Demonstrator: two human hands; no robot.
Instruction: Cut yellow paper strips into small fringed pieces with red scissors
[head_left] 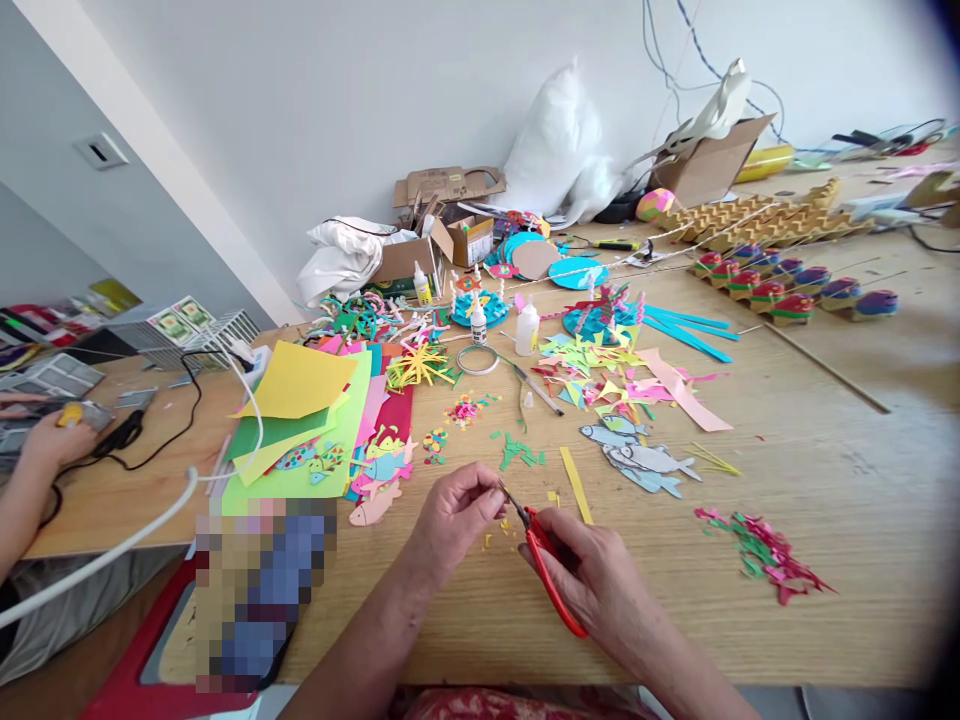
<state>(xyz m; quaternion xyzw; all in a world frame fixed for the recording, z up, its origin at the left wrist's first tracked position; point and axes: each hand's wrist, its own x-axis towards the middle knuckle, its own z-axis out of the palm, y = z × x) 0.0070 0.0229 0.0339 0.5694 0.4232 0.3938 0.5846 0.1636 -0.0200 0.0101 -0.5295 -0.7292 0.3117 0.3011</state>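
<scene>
My right hand (pixel 592 565) is wrapped round red-handled scissors (pixel 546 570), whose thin dark blades point up and left. The blade tips meet the fingertips of my left hand (pixel 461 515). That hand is closed in a pinch; what it pinches is too small to make out. Small yellow paper scraps (pixel 489 541) lie on the wooden table under the blades. Just beyond the scissors lies a yellow paper strip (pixel 576 485). Green paper bits (pixel 519 452) and a mixed pile of tiny coloured pieces (pixel 466 409) lie farther off.
Paper fish (pixel 641 460) lie to the right, red and green shreds (pixel 776 555) nearer. Coloured sheets (pixel 296 380) are stacked left. Glue bottles (pixel 527 330), a tape ring (pixel 478 360) and a pen (pixel 544 390) stand or lie ahead. Another person's hand (pixel 64 435) shows far left.
</scene>
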